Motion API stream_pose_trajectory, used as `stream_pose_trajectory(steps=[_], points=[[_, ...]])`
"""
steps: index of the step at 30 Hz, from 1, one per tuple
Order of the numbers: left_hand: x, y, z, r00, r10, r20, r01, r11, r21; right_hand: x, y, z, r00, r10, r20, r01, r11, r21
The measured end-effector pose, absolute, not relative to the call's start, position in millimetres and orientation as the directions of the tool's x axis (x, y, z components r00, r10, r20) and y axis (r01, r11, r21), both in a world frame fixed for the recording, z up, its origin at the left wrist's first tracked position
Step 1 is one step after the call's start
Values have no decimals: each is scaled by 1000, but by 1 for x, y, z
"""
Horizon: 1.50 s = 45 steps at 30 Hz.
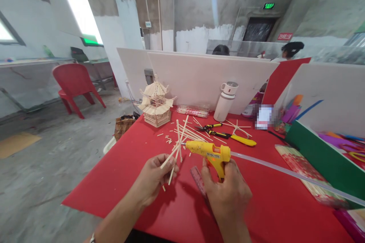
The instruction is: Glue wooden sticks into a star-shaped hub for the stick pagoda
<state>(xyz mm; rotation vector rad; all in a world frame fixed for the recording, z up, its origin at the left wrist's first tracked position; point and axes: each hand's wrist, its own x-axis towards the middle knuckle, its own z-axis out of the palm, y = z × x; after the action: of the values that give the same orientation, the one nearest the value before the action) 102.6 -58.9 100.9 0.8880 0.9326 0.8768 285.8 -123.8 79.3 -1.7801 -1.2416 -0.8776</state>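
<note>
My left hand (pixel 159 172) pinches several thin wooden sticks (pixel 178 140) that cross one another above the red tabletop. In my right hand (pixel 228 193) is a yellow hot glue gun (pixel 209 152), its fingers wrapped round the handle. The gun's nozzle meets the sticks near their crossing, or comes very close to it; I cannot tell if they touch. A long clear glue stick (pixel 279 171) runs out of the gun's back to the right. Under the gun lies a pinkish ruler (pixel 198 180), partly covered by my right hand.
Behind stand a wooden stick pagoda (pixel 156 106) and a white bottle (pixel 224 102). Yellow-black pliers (pixel 216 133), a yellow-handled cutter (pixel 242 139), loose sticks (pixel 196 133) and a joined stick frame (pixel 237 127) lie beyond my hands. A stick pack (pixel 308 171) and green box (pixel 316 152) are right.
</note>
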Motion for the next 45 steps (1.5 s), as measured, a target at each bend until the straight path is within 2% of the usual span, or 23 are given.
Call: stream_pose_trajectory(steps=[9,24,45], points=[[108,-63,95,357,877,-321,-258,423,869,288,-124,77,196,398,896,974,-185,-131],[110,-67,93,384,846,-369,-309,494,813,288,-125,75,224,451,864,973,-157,-170],[111,-70,90,401,830,-387,-308,520,797,288,-127,75,194,478,857,980,-141,-144]])
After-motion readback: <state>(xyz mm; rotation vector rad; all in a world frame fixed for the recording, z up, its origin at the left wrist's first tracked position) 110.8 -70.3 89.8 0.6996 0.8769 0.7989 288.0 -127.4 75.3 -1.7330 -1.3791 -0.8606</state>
